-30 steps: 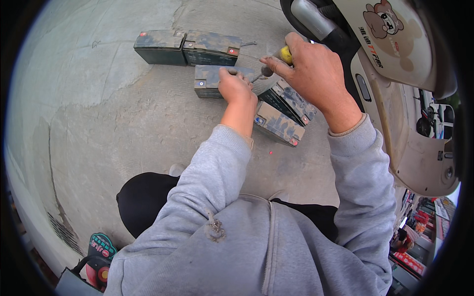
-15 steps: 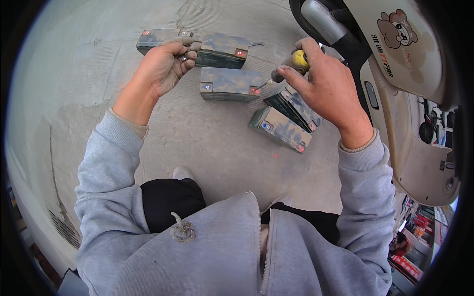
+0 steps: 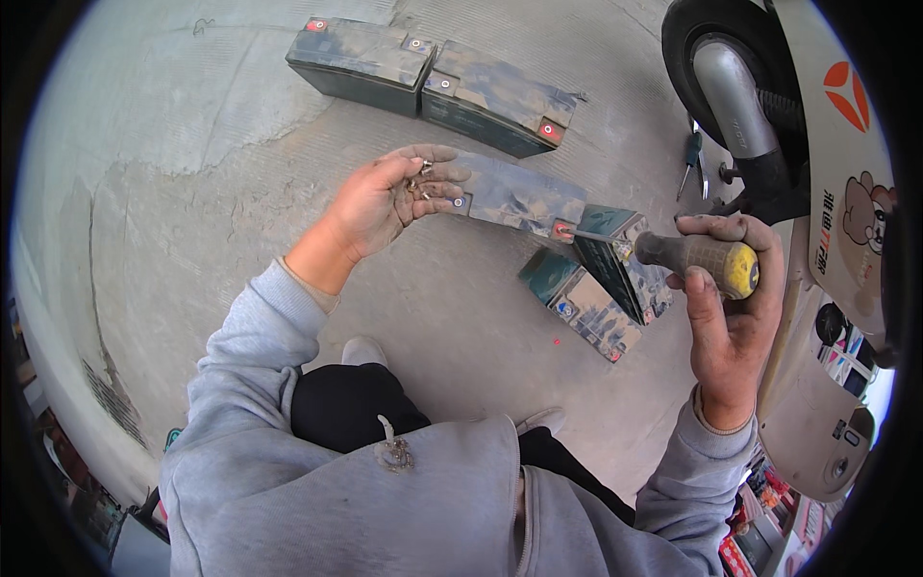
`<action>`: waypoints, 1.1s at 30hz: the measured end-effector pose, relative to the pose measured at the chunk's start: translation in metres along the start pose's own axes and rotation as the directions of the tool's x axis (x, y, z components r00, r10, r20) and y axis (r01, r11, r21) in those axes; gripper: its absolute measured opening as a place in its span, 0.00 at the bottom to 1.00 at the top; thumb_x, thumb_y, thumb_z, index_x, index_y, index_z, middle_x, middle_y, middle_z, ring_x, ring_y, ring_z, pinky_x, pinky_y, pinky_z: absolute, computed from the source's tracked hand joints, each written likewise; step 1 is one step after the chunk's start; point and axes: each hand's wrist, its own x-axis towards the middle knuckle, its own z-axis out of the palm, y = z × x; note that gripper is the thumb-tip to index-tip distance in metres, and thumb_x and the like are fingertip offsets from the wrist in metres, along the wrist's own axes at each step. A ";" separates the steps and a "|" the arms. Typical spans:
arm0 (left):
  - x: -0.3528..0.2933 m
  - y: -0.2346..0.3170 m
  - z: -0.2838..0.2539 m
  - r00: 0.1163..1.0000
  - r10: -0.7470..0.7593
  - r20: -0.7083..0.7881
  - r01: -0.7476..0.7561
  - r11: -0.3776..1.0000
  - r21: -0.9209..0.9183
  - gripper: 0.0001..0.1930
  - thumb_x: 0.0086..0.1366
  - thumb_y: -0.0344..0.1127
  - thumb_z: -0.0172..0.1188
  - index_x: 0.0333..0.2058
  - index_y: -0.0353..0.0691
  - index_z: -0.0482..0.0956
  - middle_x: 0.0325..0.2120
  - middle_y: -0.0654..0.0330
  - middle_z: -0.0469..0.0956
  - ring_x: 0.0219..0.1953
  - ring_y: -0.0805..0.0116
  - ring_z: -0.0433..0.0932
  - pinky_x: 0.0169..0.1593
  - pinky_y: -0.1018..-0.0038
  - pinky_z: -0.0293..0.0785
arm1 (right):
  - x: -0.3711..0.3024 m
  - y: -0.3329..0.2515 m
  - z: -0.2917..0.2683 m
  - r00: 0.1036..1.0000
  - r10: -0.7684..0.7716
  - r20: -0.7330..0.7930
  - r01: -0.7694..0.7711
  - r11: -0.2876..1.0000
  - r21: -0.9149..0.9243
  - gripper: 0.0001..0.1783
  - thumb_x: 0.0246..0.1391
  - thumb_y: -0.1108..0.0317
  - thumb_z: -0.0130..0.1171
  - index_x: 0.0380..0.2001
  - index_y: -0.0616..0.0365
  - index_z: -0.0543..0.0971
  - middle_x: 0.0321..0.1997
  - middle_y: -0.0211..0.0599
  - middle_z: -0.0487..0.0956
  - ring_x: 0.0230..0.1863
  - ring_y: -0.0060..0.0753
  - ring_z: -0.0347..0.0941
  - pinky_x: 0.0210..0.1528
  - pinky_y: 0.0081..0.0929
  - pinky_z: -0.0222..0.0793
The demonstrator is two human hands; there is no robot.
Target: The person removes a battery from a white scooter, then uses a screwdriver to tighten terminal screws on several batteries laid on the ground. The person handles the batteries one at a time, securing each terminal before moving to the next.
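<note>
Several small screws lie among the bent fingers of my left hand, palm up above the left end of a dusty battery. My right hand grips a screwdriver with a dark and yellow handle between thumb and fingers. Its shaft reaches left to the red-marked terminal at that battery's right end; I cannot tell whether the tip touches the screw there. Two more batteries stand close to the right, one dark green and one dusty.
Two batteries stand end to end farther away. A scooter with a wheel and a pale body panel bounds the right side. Another screwdriver lies near the wheel. A tiny red piece rests on the concrete floor.
My view has shifted, so the batteries appear lower and farther right. My right hand has turned, showing the screwdriver handle lengthwise. My left hand has opened somewhat, revealing the screws, and is nearer the middle battery.
</note>
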 end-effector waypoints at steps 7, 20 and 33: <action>0.028 -0.002 -0.001 0.997 0.021 0.071 -0.023 0.999 0.025 0.13 0.72 0.35 0.48 0.50 0.35 0.70 0.41 0.46 0.80 0.39 0.63 0.82 0.42 0.73 0.80 | 0.020 0.016 0.003 0.995 0.040 -0.090 -0.034 0.997 0.071 0.23 0.55 0.65 0.65 0.49 0.63 0.68 0.43 0.45 0.76 0.42 0.30 0.76 0.34 0.17 0.71; 0.006 -0.009 -0.001 0.859 0.391 0.331 -0.367 0.016 0.930 0.09 0.58 0.31 0.69 0.37 0.38 0.81 0.25 0.64 0.74 0.22 0.78 0.66 0.24 0.77 0.61 | 0.000 0.007 0.008 0.939 -0.190 -0.288 0.187 0.982 -0.038 0.23 0.62 0.57 0.56 0.51 0.64 0.66 0.39 0.54 0.79 0.34 0.30 0.77 0.23 0.14 0.68; 0.011 -0.039 -0.024 0.785 0.476 0.397 -0.464 0.026 0.885 0.07 0.58 0.33 0.68 0.34 0.39 0.81 0.27 0.57 0.79 0.29 0.60 0.77 0.31 0.69 0.72 | 0.013 -0.036 0.064 0.960 -0.262 -0.096 0.278 0.933 0.229 0.23 0.56 0.69 0.64 0.49 0.63 0.66 0.42 0.44 0.75 0.43 0.34 0.78 0.47 0.27 0.72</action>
